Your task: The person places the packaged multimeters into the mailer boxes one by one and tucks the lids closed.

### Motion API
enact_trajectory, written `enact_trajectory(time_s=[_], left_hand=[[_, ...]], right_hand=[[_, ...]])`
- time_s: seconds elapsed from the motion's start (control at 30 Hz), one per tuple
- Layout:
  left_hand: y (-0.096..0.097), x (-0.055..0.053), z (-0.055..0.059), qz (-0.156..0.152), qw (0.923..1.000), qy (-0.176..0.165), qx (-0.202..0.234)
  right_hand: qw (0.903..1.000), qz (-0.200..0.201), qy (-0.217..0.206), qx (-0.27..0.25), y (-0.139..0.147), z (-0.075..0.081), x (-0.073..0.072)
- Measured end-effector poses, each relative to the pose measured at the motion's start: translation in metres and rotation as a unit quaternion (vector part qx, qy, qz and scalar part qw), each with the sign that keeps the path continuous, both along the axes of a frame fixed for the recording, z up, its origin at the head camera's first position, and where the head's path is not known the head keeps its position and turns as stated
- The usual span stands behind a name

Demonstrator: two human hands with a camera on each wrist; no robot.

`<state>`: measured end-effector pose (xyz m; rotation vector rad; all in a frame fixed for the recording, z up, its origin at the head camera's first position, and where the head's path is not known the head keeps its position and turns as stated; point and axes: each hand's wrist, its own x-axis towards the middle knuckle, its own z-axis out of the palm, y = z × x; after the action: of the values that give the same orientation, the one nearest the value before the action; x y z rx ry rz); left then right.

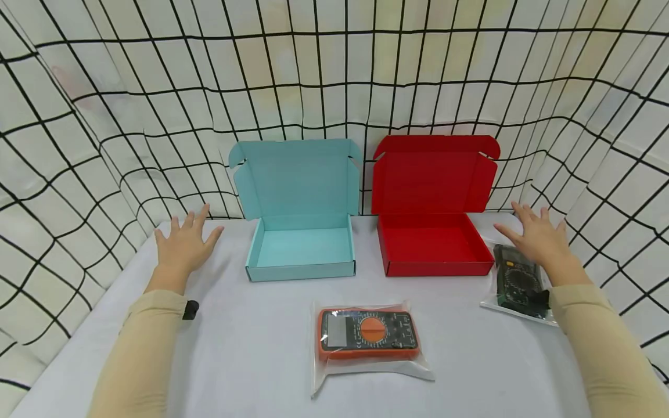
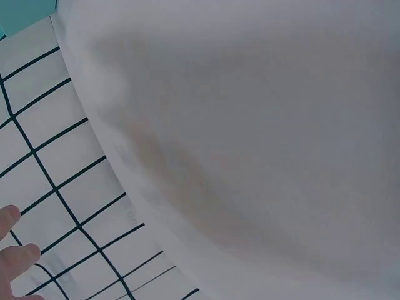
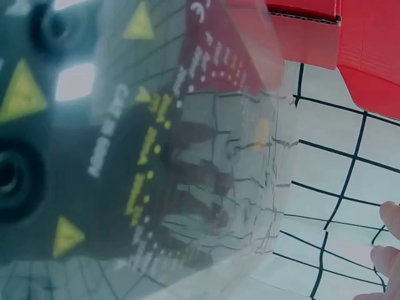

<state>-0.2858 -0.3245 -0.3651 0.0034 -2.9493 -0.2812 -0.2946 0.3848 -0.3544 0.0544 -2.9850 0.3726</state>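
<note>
My left hand [image 1: 183, 247] is spread with nothing in it, over the white table left of the light blue box [image 1: 300, 271]. On the other side, my right hand [image 1: 540, 235] hovers with fingers apart, just right of the red box [image 1: 439, 268]. Below its palm and wrist lies a dark green multimeter [image 1: 517, 278] in a clear bag, partly covered by the wrist in the head view. An orange-and-black multimeter [image 1: 368, 334] in another clear bag lies front and centre. Both boxes stand with lids raised, and their insides show bare floors.
White panels with a black grid [image 1: 345, 81] enclose the table at the back and both sides. The white tabletop [image 1: 251, 348] stretches between my forearms. The box lids lean up near the back panel.
</note>
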Motion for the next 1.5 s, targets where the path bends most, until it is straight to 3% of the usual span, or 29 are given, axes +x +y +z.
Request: enact_trajectory(time_s=[0.57, 1.5], left_hand=[[0.006, 0.003, 0.002, -0.025, 0.9993, 0.023, -0.014], [0.031, 0.013, 0.007, -0.078, 0.9960, 0.012, 0.042]], right_hand=[[0.9994, 0.031, -0.002, 0.012, -0.015, 0.011, 0.013], [0.9891, 0.130, 0.067, -0.011, -0.059, 0.013, 0.047]])
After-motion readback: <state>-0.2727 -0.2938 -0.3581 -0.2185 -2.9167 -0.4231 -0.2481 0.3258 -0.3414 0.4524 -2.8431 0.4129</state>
